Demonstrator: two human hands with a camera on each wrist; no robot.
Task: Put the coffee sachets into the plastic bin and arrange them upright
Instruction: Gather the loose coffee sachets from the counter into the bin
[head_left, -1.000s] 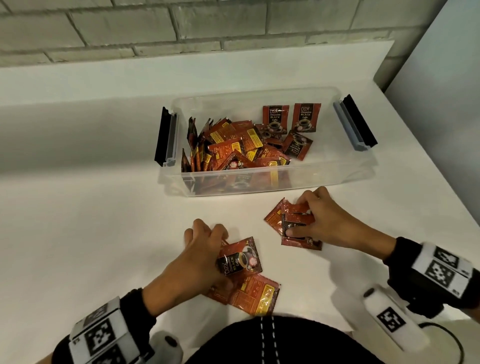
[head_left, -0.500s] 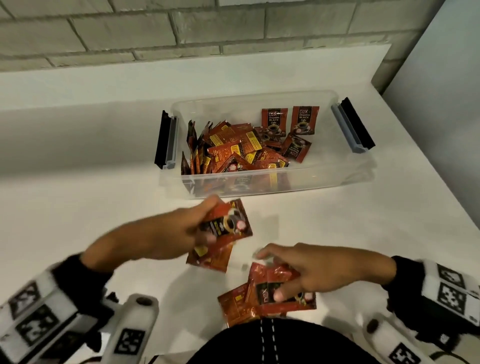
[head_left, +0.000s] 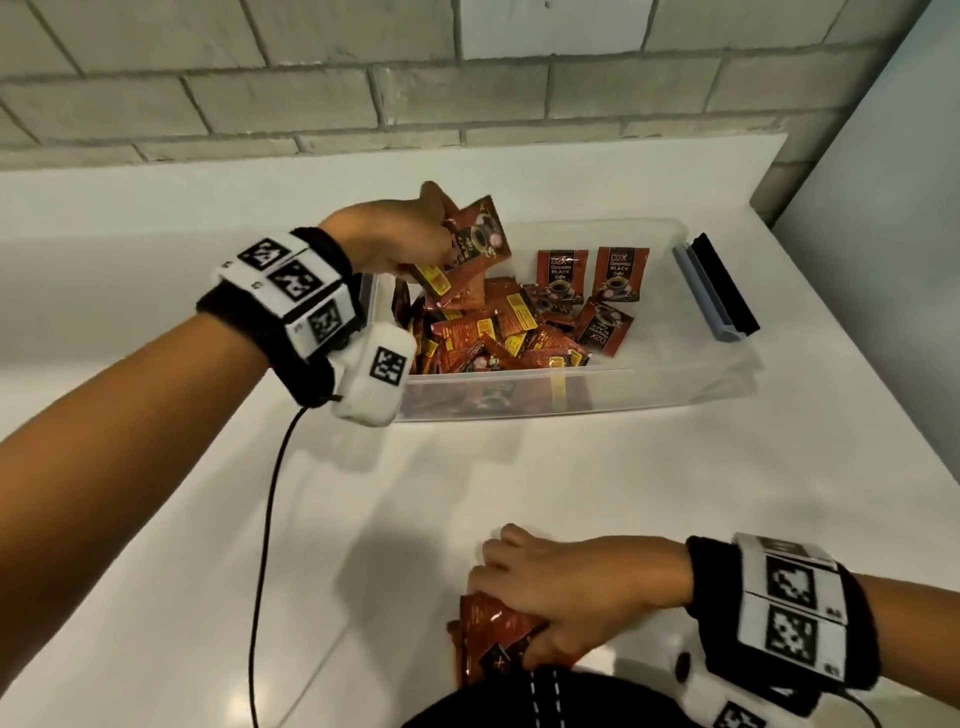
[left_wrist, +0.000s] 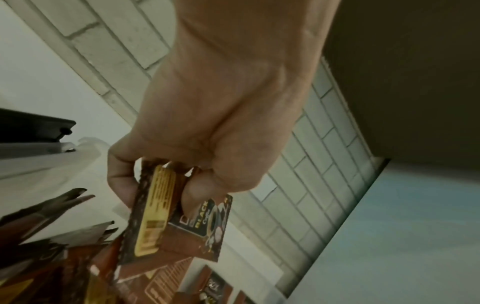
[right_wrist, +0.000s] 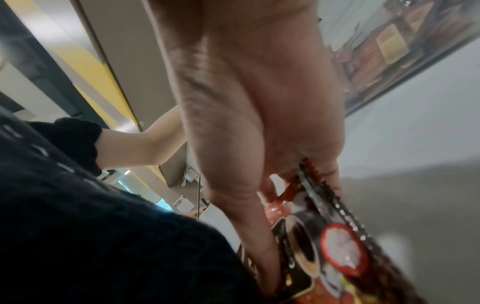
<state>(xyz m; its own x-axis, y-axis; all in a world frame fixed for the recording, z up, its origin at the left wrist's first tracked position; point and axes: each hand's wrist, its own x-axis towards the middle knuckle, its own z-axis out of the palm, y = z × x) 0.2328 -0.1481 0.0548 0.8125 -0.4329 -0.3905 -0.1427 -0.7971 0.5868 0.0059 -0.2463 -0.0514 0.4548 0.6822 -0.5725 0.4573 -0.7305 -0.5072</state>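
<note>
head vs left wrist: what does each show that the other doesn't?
Only head: the right hand gripping sachets on the white table near the body, and two sachets standing upright against the bin's far wall.

Only left wrist: the thumb-side grip close up, and the yellow label panel of a held sachet.

Both: the left hand holding sachets over the clear plastic bin, the jumbled pile below, and the brick wall.
</note>
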